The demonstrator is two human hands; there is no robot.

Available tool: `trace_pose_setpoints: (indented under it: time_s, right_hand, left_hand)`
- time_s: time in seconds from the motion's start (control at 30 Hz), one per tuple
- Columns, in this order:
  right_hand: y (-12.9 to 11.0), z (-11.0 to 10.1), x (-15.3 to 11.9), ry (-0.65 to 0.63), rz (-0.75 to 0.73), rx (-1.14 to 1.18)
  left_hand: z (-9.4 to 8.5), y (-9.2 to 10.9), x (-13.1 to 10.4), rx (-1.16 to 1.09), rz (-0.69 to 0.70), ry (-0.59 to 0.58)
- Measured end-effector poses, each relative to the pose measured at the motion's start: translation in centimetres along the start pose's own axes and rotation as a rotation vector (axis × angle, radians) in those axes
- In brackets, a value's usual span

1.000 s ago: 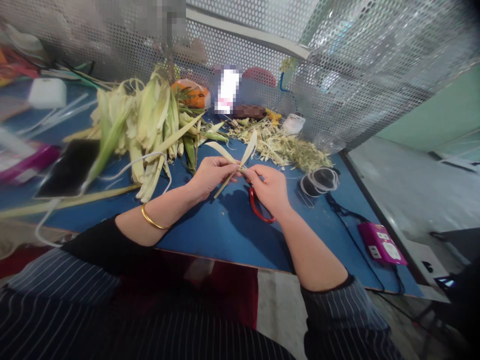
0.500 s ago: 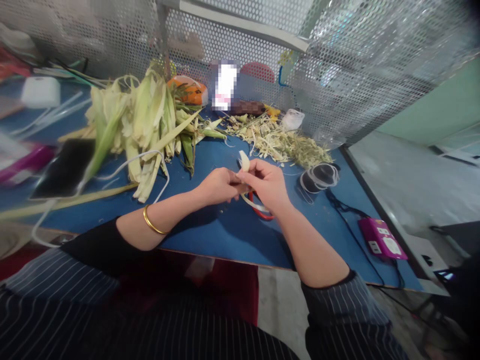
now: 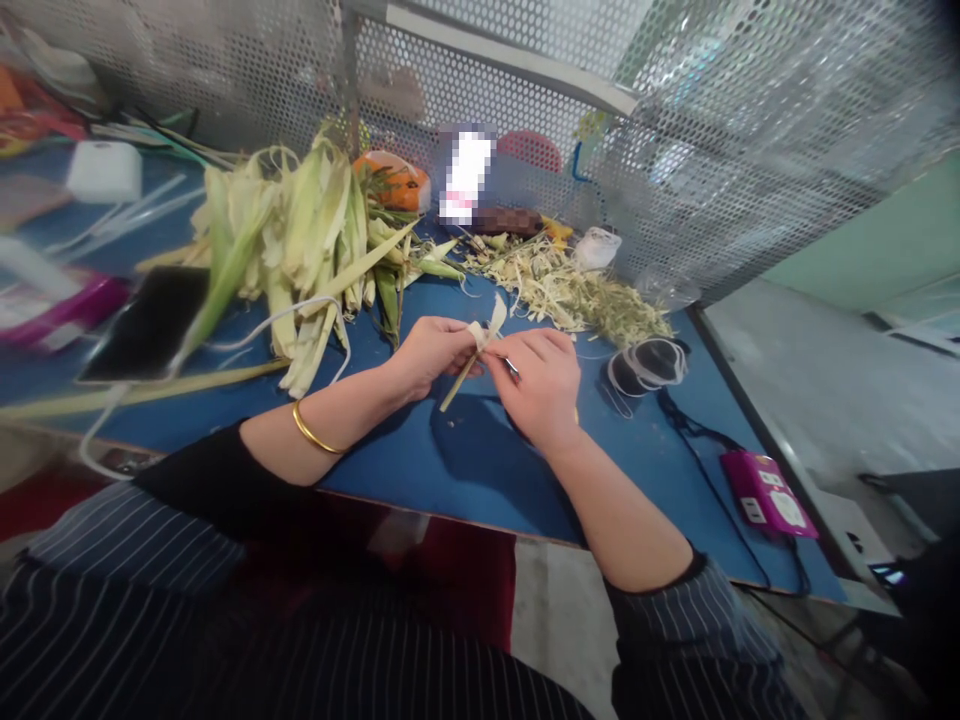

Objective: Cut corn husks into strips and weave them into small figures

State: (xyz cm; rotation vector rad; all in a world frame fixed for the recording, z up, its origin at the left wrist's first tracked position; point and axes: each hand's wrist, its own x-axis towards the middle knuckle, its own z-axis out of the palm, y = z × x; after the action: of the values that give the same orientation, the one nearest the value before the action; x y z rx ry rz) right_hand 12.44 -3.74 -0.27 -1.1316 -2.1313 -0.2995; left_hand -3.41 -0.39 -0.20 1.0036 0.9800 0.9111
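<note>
Above the table, between its middle and its front edge, a pale husk strip is held off the surface by both hands. Its long axis runs obliquely: the narrow lower end points toward the front edge and slightly left, while the broader, whitish upper end rises toward the back edge and slightly right, with a fold where the fingers meet. The left hand pinches it between thumb and curled fingers; the right hand pinches it from the other side at the same fold, a small metal piece showing beside its fingers. Left of the hands lies a heap of husks, green to cream, with a white cable across its lower part; beyond the hands, a pile of shredded husk spreads toward the back right corner. Between the two, farther back, stands a lit screen, its content pixelated, beside an orange packet whose dark print is too small to read. To the right are a cord-wound dark spool and, by the right edge, a magenta power block with white sockets and unreadable markings. Near the left edge lies a black-screened device. A perforated metal panel bounds the back.
</note>
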Motion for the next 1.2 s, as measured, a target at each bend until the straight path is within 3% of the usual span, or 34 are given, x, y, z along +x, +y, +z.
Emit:
trace_pose_setpoints:
  time_s: [0.13,0.3,0.57,1.03,1.2]
  right_hand:
    - [0.0,0.04,0.22,0.072,0.033,-0.019]
    - [0.02,-0.21,0.39,0.056,-0.014,-0.055]
    - [0.25,0.09,0.26,0.084,0.042,-0.048]
    - [0.27,0.14,0.21,0.061,-0.119,-0.145]
    - [0.24,0.27,0.12,-0.011,-0.131,-0.127]
  left_hand:
    - [0.11,0.38,-0.34,-0.066,-0.021,-0.027]
    - [-0.17,0.34,-0.2,-0.141,-0.007,-0.066]
    - [-0.31,0.74,-0.45,-0.148,-0.033,-0.125]
    - [-0.12,-0.05,0.04,-0.206,0.039,0.028]
    - [0.03,0.13,-0.07,-0.196,0.057,0.074]
